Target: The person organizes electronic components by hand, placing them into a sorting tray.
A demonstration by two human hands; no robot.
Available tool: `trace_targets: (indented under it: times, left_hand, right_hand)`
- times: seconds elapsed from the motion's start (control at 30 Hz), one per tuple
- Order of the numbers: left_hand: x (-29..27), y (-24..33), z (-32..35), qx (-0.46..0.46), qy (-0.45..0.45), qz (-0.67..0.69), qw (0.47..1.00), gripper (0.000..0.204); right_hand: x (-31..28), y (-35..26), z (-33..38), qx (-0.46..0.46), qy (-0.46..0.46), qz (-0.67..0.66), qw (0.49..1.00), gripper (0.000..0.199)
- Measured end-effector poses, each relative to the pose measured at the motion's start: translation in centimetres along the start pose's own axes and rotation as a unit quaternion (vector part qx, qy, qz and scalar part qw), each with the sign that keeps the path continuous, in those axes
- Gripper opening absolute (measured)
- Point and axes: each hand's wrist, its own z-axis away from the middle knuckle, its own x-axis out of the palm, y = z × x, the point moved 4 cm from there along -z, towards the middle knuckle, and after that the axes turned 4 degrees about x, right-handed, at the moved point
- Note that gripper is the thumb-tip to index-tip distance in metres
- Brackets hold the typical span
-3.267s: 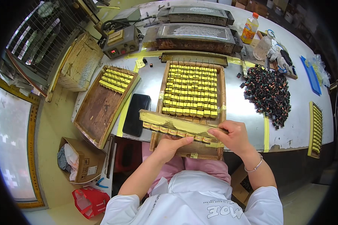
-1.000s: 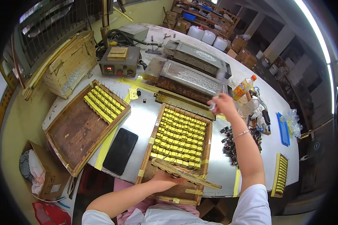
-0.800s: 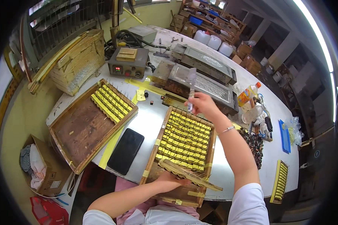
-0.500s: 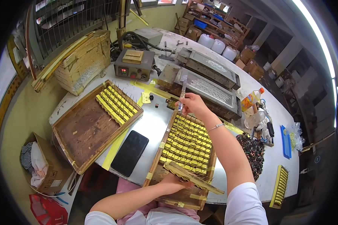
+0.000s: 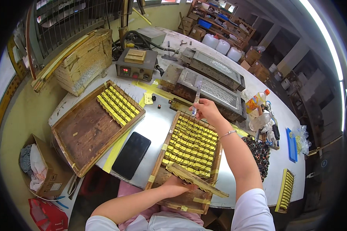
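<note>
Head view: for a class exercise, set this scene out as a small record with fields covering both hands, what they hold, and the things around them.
Left hand: holds a wooden strip, slanted above the near part of the centre tray
Right hand: grips a flat-bladed tool, blade pointing away from the person
Centre tray contents: rows of yellow blocks
Left tray: yellow blocks at its far end
Between trays: black phone
Right of centre tray: pile of small dark parts
Beyond centre tray: two long metal units
Tool contact with metal units: cannot tell
</note>
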Motion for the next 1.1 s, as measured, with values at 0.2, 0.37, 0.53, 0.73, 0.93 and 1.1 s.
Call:
trace_targets:
  times: [0.2,0.37,0.53,0.73,0.93,1.1]
  left_hand:
    - [0.7,-0.4,-0.1,0.031,0.014,0.021,0.999,0.044]
    - [1.2,-1.0,-0.5,0.037,0.001,0.034,0.999,0.044]
    - [1.6,-0.9,-0.6,0.038,0.015,0.022,0.999,0.047]
    - [2.3,-1.0,-1.0,0.026,0.034,0.024,0.999,0.040]
    - [2.6,-1.0,-1.1,0.012,0.028,-0.020,0.999,0.047]
    - [2.9,-1.4,-1.4,0.029,0.041,-0.023,0.998,0.043]
  right_hand:
    - [-2.8,1.3,2.3,0.011,0.022,-0.001,1.000,0.023]
    - [-5.0,2.5,3.9,0.013,0.043,-0.004,0.999,0.025]
    - [-7.6,4.2,5.1,0.029,0.083,0.001,0.996,0.023]
    - [-10.9,5.8,6.7,0.031,0.097,-0.006,0.995,0.026]
    - [-13.5,6.7,8.8,0.052,0.142,-0.002,0.989,0.022]
    - [-15.9,7.7,9.9,0.054,0.153,0.008,0.987,0.020]
